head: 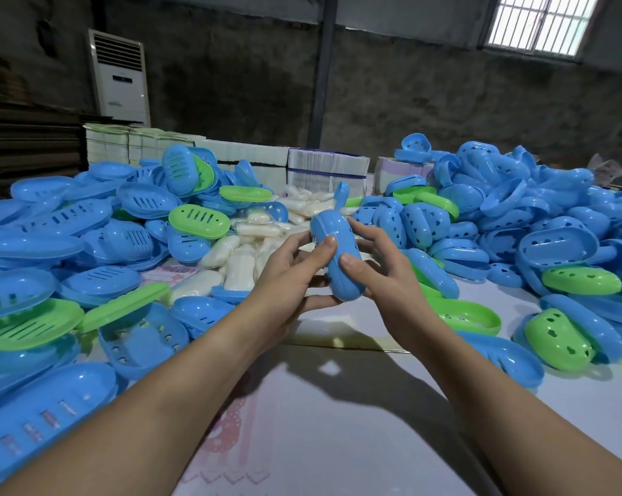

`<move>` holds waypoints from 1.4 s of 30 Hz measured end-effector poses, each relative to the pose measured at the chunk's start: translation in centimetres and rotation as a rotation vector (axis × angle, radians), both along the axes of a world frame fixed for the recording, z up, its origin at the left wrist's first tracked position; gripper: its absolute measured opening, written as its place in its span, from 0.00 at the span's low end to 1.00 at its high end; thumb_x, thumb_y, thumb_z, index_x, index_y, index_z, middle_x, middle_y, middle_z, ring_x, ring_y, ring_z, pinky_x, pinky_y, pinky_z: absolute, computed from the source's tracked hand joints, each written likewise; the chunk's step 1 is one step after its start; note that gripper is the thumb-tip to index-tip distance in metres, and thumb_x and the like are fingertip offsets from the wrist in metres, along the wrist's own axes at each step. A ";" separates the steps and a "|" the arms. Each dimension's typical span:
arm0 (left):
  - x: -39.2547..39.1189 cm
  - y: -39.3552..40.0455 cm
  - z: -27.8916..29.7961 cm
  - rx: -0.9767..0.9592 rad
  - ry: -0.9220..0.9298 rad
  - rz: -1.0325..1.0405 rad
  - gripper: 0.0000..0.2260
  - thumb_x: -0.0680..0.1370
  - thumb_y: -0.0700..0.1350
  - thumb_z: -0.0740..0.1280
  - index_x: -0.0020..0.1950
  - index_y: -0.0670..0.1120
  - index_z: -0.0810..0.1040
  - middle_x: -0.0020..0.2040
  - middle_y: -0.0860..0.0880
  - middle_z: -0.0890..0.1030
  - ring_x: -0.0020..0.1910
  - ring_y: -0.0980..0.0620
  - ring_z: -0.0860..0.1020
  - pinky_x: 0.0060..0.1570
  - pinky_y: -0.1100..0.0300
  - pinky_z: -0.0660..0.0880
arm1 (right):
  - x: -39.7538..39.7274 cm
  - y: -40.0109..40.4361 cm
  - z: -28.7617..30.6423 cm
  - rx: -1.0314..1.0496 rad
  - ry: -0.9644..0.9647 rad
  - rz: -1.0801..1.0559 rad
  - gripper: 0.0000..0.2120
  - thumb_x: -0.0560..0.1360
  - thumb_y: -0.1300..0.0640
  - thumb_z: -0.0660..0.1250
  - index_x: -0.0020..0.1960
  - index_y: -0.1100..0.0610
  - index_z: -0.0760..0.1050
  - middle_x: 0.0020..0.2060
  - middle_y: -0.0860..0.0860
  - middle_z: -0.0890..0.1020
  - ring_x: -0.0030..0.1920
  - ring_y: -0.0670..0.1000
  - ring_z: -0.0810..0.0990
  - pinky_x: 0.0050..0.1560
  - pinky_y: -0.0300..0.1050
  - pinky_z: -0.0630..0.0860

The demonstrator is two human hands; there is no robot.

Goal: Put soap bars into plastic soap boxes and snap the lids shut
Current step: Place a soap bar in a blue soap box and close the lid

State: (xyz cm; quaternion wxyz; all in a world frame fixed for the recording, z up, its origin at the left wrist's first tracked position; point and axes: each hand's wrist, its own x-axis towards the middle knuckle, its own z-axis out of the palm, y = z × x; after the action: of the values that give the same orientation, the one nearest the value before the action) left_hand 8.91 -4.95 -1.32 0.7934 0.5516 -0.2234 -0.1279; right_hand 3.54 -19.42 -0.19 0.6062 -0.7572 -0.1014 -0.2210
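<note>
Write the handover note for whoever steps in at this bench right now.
Left hand and right hand: both grip one blue box above the table, thumbs pressing on it.
Whether it is snapped fully shut cannot be told.
Soap bars lie piled behind the hands.
Slotted parts heaped left, heart-holed parts heaped right.
Left: finish this box, then keep filling; many remain.

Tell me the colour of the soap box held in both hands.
Blue. The soap box shows best in the head view, gripped by left hand and right hand.
</note>
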 end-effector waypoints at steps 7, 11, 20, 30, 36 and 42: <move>-0.1 0.1 0.2 0.066 0.000 -0.005 0.20 0.80 0.52 0.69 0.70 0.46 0.76 0.64 0.37 0.80 0.57 0.38 0.83 0.48 0.49 0.84 | 0.1 -0.8 0.0 -0.024 0.052 0.009 0.25 0.70 0.50 0.71 0.67 0.47 0.74 0.62 0.54 0.78 0.57 0.63 0.79 0.60 0.60 0.78; -0.2 0.3 0.4 0.082 -0.039 -0.002 0.18 0.81 0.51 0.68 0.69 0.47 0.76 0.63 0.38 0.80 0.57 0.39 0.84 0.53 0.46 0.83 | 0.0 -1.0 0.2 -0.054 0.041 0.034 0.25 0.72 0.53 0.72 0.69 0.49 0.73 0.61 0.54 0.79 0.51 0.54 0.82 0.52 0.45 0.81; -0.6 0.3 0.3 0.120 -0.127 0.012 0.17 0.82 0.53 0.67 0.70 0.52 0.77 0.62 0.39 0.81 0.54 0.45 0.85 0.48 0.53 0.84 | 0.1 -1.0 -0.1 -0.046 0.006 0.023 0.26 0.71 0.53 0.71 0.69 0.51 0.73 0.61 0.56 0.79 0.49 0.49 0.80 0.56 0.50 0.79; -0.6 0.6 0.5 0.172 -0.196 -0.026 0.23 0.78 0.59 0.66 0.72 0.56 0.75 0.59 0.47 0.85 0.53 0.51 0.86 0.45 0.59 0.82 | 0.0 -0.7 -0.1 -0.066 -0.048 0.008 0.26 0.71 0.53 0.71 0.68 0.51 0.73 0.61 0.58 0.78 0.47 0.55 0.79 0.52 0.40 0.79; -0.3 0.4 0.6 0.116 -0.111 0.003 0.17 0.79 0.56 0.67 0.66 0.54 0.80 0.58 0.44 0.85 0.49 0.48 0.87 0.43 0.58 0.82 | 0.5 -0.4 -0.7 0.019 -0.018 0.032 0.25 0.70 0.50 0.71 0.67 0.45 0.74 0.61 0.57 0.77 0.51 0.55 0.80 0.56 0.48 0.81; 0.3 0.6 0.7 0.063 -0.033 -0.004 0.14 0.83 0.50 0.65 0.68 0.54 0.80 0.56 0.48 0.86 0.49 0.45 0.86 0.45 0.53 0.84 | 0.8 -1.0 -0.6 0.206 0.029 0.127 0.27 0.68 0.47 0.74 0.66 0.45 0.76 0.58 0.54 0.81 0.59 0.55 0.81 0.50 0.48 0.79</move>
State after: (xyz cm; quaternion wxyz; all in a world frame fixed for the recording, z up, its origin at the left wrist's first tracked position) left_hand 9.20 -4.35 -0.60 0.7716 0.5779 -0.2335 -0.1273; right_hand 4.37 -20.38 -0.83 0.6950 -0.6861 -0.1173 -0.1801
